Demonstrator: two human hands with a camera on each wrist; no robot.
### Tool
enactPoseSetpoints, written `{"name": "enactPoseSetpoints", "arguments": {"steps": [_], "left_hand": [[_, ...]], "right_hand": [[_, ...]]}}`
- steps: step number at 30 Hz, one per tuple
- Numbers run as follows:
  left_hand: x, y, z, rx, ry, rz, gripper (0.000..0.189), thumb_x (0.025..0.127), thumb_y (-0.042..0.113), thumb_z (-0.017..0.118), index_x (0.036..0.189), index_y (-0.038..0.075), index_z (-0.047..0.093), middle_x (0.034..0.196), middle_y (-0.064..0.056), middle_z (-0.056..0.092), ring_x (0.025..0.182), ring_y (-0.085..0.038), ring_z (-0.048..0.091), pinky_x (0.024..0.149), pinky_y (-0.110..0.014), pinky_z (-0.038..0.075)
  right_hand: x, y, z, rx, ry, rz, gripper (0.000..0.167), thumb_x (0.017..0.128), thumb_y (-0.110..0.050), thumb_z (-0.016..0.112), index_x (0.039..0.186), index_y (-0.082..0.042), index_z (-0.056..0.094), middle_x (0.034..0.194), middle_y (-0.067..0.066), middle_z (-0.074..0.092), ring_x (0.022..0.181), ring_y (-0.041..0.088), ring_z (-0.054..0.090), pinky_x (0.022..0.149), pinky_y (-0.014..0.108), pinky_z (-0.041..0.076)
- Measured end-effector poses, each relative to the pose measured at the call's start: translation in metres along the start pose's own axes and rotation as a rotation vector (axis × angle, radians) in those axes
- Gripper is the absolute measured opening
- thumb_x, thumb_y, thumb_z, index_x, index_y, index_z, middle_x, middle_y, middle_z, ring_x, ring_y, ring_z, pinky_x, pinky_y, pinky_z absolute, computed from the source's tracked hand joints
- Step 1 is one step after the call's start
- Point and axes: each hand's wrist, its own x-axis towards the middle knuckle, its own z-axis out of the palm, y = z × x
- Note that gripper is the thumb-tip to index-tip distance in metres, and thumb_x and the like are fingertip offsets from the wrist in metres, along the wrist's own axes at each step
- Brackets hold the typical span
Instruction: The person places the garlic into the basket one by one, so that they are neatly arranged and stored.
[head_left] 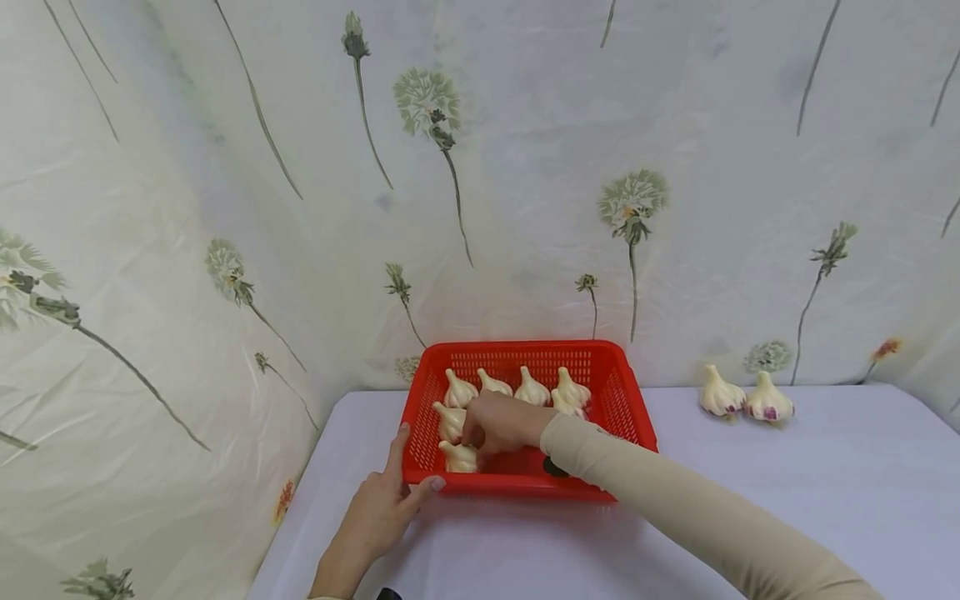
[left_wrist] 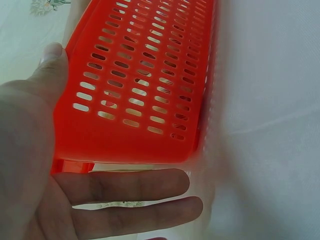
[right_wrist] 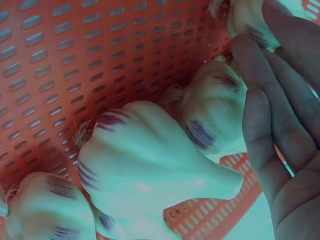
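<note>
A red perforated plastic basket (head_left: 525,485) on the table holds several pale garlic bulbs with purple streaks. Reaching into its left part, my right hand (head_left: 508,422) pinches the garlic bulb (head_left: 459,457) at the front left corner, with a bulb (head_left: 450,422) just behind. In the right wrist view, thumb and fingertips of that hand (right_wrist: 285,115) meet over a bulb (right_wrist: 250,22), and a larger bulb (right_wrist: 145,155) lies close by. My left hand (head_left: 377,510) rests at the basket's near left corner, its thumb on the rim and fingers straight along the side.
Two garlic bulbs, one left (head_left: 722,393) and one right (head_left: 769,400), sit on the white table (head_left: 787,492) to the right of the basket. A back row of bulbs (head_left: 531,388) stands along the basket's far wall. Flower-printed cloth (head_left: 525,208) hangs behind the table.
</note>
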Motion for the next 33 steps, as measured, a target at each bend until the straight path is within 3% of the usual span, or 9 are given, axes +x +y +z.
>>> {"name": "enactPoseSetpoints", "arguments": {"steps": [9, 14, 18, 27, 33], "left_hand": [[0.000, -0.005, 0.001, 0.007, 0.020, 0.043, 0.103, 0.095, 0.070, 0.062, 0.170, 0.015, 0.018, 0.064, 0.004, 0.055, 0.064, -0.015, 0.053, 0.061, -0.032, 0.044], [-0.001, -0.004, 0.001, 0.006, 0.026, 0.054, 0.101, 0.096, 0.068, 0.063, 0.169, 0.015, 0.019, 0.064, 0.005, 0.056, 0.065, -0.015, 0.054, 0.063, -0.033, 0.045], [-0.002, -0.004, 0.000, 0.006, 0.032, 0.061, 0.098, 0.098, 0.064, 0.065, 0.169, 0.014, 0.020, 0.064, 0.005, 0.057, 0.065, -0.015, 0.055, 0.064, -0.035, 0.046], [-0.002, -0.003, 0.002, -0.005, 0.021, 0.046, 0.099, 0.097, 0.067, 0.064, 0.169, 0.015, 0.019, 0.065, 0.007, 0.060, 0.065, -0.013, 0.057, 0.065, -0.034, 0.047], [-0.003, -0.001, 0.002, -0.033, 0.011, 0.047, 0.099, 0.098, 0.065, 0.064, 0.169, 0.014, 0.018, 0.066, 0.008, 0.064, 0.063, -0.010, 0.060, 0.065, -0.034, 0.048]], "right_hand": [[-0.005, 0.002, -0.002, 0.011, 0.021, -0.033, 0.016, 0.081, -0.023, 0.095, 0.091, -0.016, 0.084, 0.078, -0.008, 0.076, 0.070, 0.001, 0.061, 0.071, 0.020, 0.054], [-0.013, 0.001, -0.017, 0.058, 0.032, -0.004, 0.019, 0.085, -0.022, 0.092, 0.102, -0.014, 0.085, 0.093, -0.001, 0.082, 0.083, 0.006, 0.072, 0.080, 0.024, 0.059], [-0.023, 0.005, -0.033, 0.075, 0.058, 0.009, 0.023, 0.089, -0.023, 0.088, 0.109, -0.012, 0.085, 0.096, -0.002, 0.082, 0.084, 0.004, 0.074, 0.080, 0.027, 0.060], [-0.059, 0.022, -0.078, 0.058, 0.095, 0.032, 0.015, 0.094, -0.023, 0.082, 0.106, -0.014, 0.085, 0.096, -0.005, 0.081, 0.078, 0.003, 0.073, 0.075, 0.028, 0.061], [-0.093, 0.038, -0.101, 0.011, 0.116, 0.141, 0.019, 0.094, -0.031, 0.082, 0.105, -0.015, 0.084, 0.093, -0.007, 0.078, 0.077, 0.004, 0.068, 0.075, 0.030, 0.059]]}}
